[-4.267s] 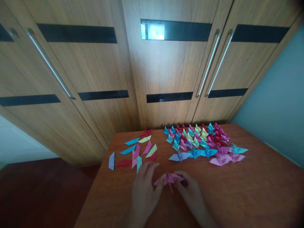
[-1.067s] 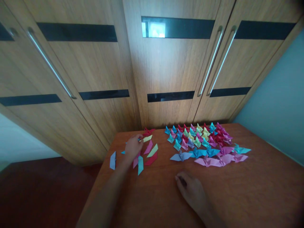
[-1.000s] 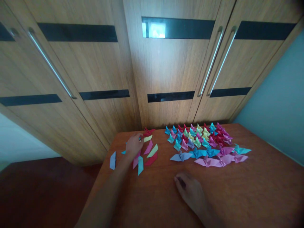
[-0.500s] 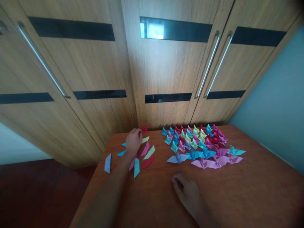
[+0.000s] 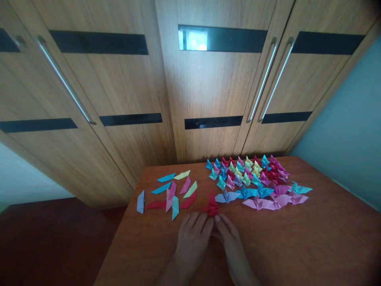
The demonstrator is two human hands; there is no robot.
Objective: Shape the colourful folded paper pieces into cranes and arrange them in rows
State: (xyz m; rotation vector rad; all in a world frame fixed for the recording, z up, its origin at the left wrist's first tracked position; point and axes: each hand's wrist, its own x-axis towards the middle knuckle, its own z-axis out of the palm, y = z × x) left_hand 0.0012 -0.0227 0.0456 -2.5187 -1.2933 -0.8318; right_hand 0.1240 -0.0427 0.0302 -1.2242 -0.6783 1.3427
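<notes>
My left hand (image 5: 193, 234) and my right hand (image 5: 228, 236) lie side by side near the front of the wooden table (image 5: 312, 238). Their fingertips meet on a red folded paper piece (image 5: 211, 204), which both hands pinch at its near edge. To the left of it lie several flat folded paper strips (image 5: 172, 190) in blue, pink, yellow and red. Beyond and to the right sits a cluster of small folded paper figures (image 5: 247, 174), with a row of larger paper cranes (image 5: 262, 196) in front of it.
Wooden wardrobe doors (image 5: 208, 87) with long metal handles (image 5: 266, 77) stand right behind the table. A pale blue wall (image 5: 351, 131) is on the right. The dark red floor (image 5: 53, 238) shows to the left of the table's edge.
My left hand has come back from the far strips with the red piece, which left the back of the table. My right hand moved left to meet it.
</notes>
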